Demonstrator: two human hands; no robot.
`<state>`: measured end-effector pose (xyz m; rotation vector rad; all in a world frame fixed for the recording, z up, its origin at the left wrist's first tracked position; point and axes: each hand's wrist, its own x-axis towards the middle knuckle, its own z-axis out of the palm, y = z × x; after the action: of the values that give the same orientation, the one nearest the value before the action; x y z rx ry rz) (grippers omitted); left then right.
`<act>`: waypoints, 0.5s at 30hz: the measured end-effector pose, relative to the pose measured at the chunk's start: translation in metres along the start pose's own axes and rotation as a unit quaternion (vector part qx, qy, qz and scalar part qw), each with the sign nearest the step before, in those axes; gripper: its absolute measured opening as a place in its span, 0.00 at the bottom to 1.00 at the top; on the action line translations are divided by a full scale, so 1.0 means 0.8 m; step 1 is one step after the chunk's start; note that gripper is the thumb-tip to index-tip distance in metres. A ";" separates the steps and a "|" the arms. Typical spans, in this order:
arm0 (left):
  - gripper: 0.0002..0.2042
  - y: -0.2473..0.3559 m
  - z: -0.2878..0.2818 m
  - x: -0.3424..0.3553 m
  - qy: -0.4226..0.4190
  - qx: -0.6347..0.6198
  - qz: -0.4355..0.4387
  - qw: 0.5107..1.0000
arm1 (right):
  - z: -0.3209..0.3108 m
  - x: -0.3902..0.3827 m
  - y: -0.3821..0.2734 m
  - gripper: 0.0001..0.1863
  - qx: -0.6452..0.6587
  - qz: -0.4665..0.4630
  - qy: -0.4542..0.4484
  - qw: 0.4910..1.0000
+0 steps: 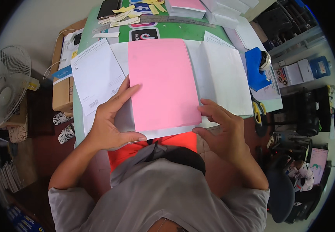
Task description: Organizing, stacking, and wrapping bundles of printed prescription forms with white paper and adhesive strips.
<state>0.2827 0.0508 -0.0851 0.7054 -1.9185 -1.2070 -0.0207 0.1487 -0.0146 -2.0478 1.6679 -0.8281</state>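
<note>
A stack of pink paper lies in front of me, with white sheets showing beneath its lower edge. My left hand holds it at the left, fingers along the side and thumb at the lower left corner. At the lower right corner, my right hand has its curved fingertips against the stack's side, the thumb just below. Some of the right fingertips are hidden behind the paper edge. To the left lies a printed white form. A thick stack of white paper stands to the right.
At the back of the green table are a steel ruler, yellow paper strips, a phone and another pink-topped stack. A blue tape dispenser and yellow-handled scissors sit right. A fan stands left.
</note>
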 end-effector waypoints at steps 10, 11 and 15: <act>0.49 0.004 0.002 -0.005 -0.004 0.028 -0.007 1.000 | 0.007 -0.001 -0.002 0.22 -0.024 -0.024 0.015 0.999; 0.49 0.005 0.002 -0.005 -0.003 0.029 -0.007 1.000 | 0.001 0.003 -0.008 0.22 -0.024 -0.026 0.015 0.999; 0.48 0.007 0.003 -0.005 0.009 0.044 -0.007 0.999 | -0.025 0.045 -0.026 0.23 -0.090 -0.097 -0.047 0.990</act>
<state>0.2828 0.0576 -0.0821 0.7729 -1.9643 -1.1272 -0.0132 0.1201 0.0208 -2.3622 1.5609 -0.6481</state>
